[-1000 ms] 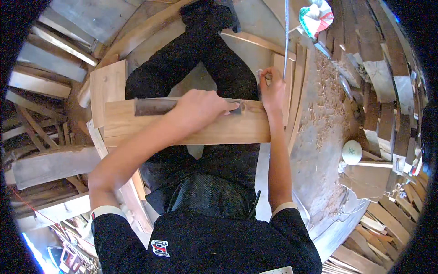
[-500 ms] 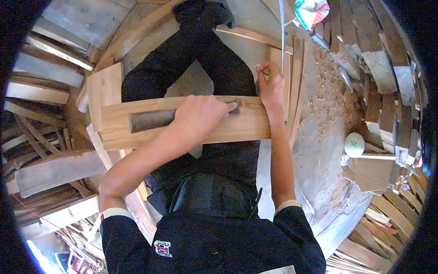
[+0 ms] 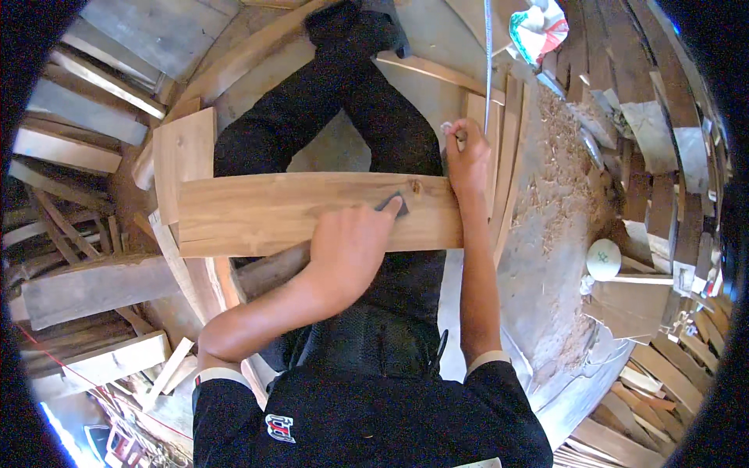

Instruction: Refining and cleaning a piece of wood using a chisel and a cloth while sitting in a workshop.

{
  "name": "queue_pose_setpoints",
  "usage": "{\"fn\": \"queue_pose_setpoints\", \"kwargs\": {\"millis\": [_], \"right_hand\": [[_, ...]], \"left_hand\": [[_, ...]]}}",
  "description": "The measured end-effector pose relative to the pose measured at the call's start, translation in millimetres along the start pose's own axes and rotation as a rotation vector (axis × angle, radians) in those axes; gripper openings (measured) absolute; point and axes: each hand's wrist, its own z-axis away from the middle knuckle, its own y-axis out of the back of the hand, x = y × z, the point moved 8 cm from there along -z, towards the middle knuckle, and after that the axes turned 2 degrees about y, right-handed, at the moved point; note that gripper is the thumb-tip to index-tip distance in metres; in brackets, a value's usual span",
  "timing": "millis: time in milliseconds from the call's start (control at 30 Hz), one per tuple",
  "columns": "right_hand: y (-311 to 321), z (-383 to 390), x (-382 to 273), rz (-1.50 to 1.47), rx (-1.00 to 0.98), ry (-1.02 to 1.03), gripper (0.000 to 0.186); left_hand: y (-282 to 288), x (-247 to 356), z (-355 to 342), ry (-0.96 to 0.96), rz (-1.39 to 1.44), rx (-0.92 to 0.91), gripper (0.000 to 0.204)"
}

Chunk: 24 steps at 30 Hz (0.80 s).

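While my left hand, fingers curled, clasps a dark bar angled over the wooden board, my right hand pinches a pale scrap.

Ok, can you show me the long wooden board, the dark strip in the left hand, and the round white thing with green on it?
Long wooden board (image 3: 265, 210): head view, bare wood on its left part.
Dark strip (image 3: 276, 268): head view, its lower-left part.
Round white thing (image 3: 602, 260): head view, near its middle.
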Motion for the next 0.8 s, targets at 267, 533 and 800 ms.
{"fn": "queue_pose_setpoints", "kwargs": {"millis": [267, 533, 800], "right_hand": [[-4.9, -4.6, 0.5, 0.041, -0.050, -0.018, 0.013], [-11.7, 2.8, 4.0, 0.080, -0.111, -0.115, 0.011], [8.0, 20.0, 77.8, -0.184, 0.141, -0.347, 0.014]], "left_hand": [[-8.4, 1.3, -13.8, 0.034, 0.050, 0.031, 0.044], [-9.8, -17.5, 39.8, 0.104, 0.219, -0.091, 0.045], [37.6, -90.8, 76.3, 0.190, 0.990, 0.344, 0.045]]}}
